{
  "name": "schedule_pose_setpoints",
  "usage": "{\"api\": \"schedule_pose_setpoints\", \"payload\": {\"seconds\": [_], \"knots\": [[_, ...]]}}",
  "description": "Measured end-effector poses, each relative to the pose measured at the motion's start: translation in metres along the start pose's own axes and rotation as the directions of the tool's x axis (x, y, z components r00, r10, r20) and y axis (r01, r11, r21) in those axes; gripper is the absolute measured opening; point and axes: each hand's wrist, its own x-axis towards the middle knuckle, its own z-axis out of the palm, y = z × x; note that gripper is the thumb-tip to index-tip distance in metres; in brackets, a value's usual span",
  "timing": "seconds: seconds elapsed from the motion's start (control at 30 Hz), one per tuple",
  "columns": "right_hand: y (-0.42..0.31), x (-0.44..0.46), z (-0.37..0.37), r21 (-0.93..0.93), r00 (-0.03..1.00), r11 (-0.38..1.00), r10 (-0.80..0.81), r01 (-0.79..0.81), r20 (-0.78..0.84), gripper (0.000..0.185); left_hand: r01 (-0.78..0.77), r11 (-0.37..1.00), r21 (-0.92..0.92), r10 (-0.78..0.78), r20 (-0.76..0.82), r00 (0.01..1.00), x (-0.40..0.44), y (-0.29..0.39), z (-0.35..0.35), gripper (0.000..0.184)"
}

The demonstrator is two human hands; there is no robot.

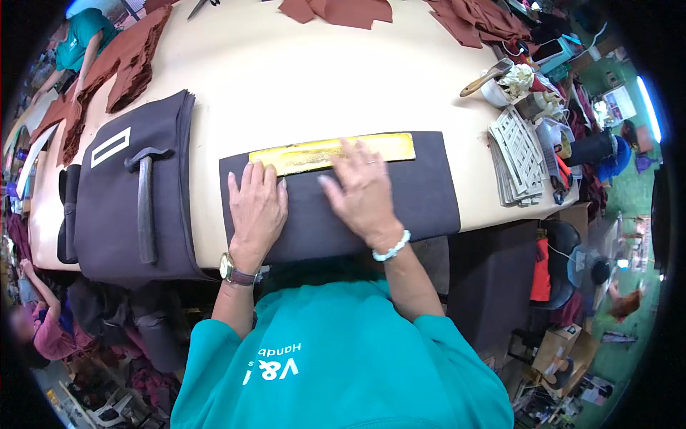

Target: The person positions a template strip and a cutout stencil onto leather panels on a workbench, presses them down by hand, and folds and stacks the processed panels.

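And there it was, the yellow strip (396,147), lying near the twelve o'clock edge of the dark sheet (421,204)! The left hand (255,207) lay open, fingertips at the strip's seven o'clock edge; the right hand (366,200), open too, spread its fingers across the strip, thumb on the sheet. Over at nine o'clock, a hammer (146,207) rested on a dark stack (107,222); patterned pieces (518,154) sat at two o'clock.

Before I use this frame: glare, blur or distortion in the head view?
Head view: strong fisheye, corners black; tabletop edge bowed, pale middle nearly washed out; light tube blown out at right; left hand and right hand fairly sharp.
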Motion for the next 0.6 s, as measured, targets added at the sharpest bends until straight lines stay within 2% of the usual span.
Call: {"api": "schedule_pose_setpoints", "payload": {"seconds": [0.07, 0.17, 0.23, 0.3, 0.37, 0.5, 0.6], "knots": [[-0.018, -0.001, 0.008, 0.064, 0.994, 0.995, -0.082, 0.078, 0.074, 0.041, -0.031, 0.999, 0.043, 0.031, -0.008, 0.999, 0.000, 0.001, 0.001, 0.034], [-0.015, -0.005, 0.012, 0.097, 0.996, 0.992, -0.088, 0.085, 0.028, 0.042, -0.057, 0.993, 0.103, 0.062, -0.039, 0.997, 0.000, -0.001, 0.011, 0.035], [0.012, -0.002, -0.006, 0.062, 0.996, 0.997, 0.039, -0.035, -0.075, 0.042, -0.092, 0.985, 0.144, 0.104, -0.082, 0.991, 0.000, -0.003, 0.015, 0.036], [0.059, 0.001, -0.037, -0.171, 0.970, 0.975, 0.104, -0.143, -0.219, 0.038, -0.078, 0.989, 0.124, 0.080, -0.013, 0.997, 0.002, 0.000, 0.008, 0.036], [0.121, -0.007, -0.066, -0.268, 0.908, 0.923, 0.159, -0.275, -0.388, 0.033, -0.090, 0.987, 0.135, 0.093, -0.015, 0.996, 0.003, 0.000, 0.008, 0.035], [0.231, -0.043, -0.132, -0.309, 0.782, 0.805, 0.278, -0.506, -0.558, 0.024, -0.089, 0.991, 0.101, 0.087, 0.029, 0.996, 0.005, 0.000, 0.007, 0.036], [0.252, -0.052, -0.167, -0.163, 0.604, 0.637, 0.572, -0.753, -0.555, 0.021, -0.088, 0.990, 0.114, 0.086, 0.020, 0.996, 0.004, 0.000, 0.008, 0.036]]}}
